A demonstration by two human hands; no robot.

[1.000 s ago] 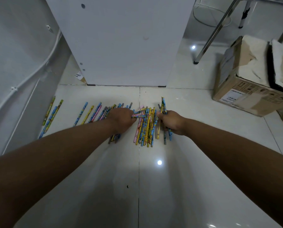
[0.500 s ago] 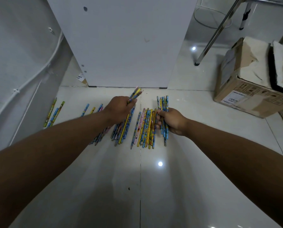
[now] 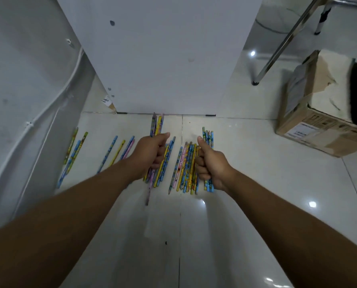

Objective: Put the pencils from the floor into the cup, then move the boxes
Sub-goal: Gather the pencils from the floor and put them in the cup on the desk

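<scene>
**Both fists full of pencils**

Fingers of my left hand (image 3: 150, 151) are clenched round a bundle of pencils (image 3: 157, 126), thumb pointing forward; the bundle sticks out past my knuckles toward the white cabinet (image 3: 163, 59), and its lower ends trail out beneath my fist, one long pencil reaching furthest back toward me. Fingers of my right hand (image 3: 211, 163) are likewise clenched, grasping a smaller blue bundle (image 3: 208, 135) that shows above my thumb and again below the heel of my hand.

Between my two fists a row of loose pencils (image 3: 187, 167) lies on the floor (image 3: 246, 183), side by side and roughly parallel, just beside my right fingers. A few more lie under and just right of my left fist. Out beyond my left wrist, further scattered pencils (image 3: 113, 151) rest singly on the tiles, and the farthest group (image 3: 74, 150) lies near the wall (image 3: 17, 90).

Well apart from my right fingers, off to the right, a torn cardboard box (image 3: 323, 113) sits on the floor, with a metal chair leg (image 3: 277, 53) slanting down beyond it.

No cup shows in this head view.
</scene>
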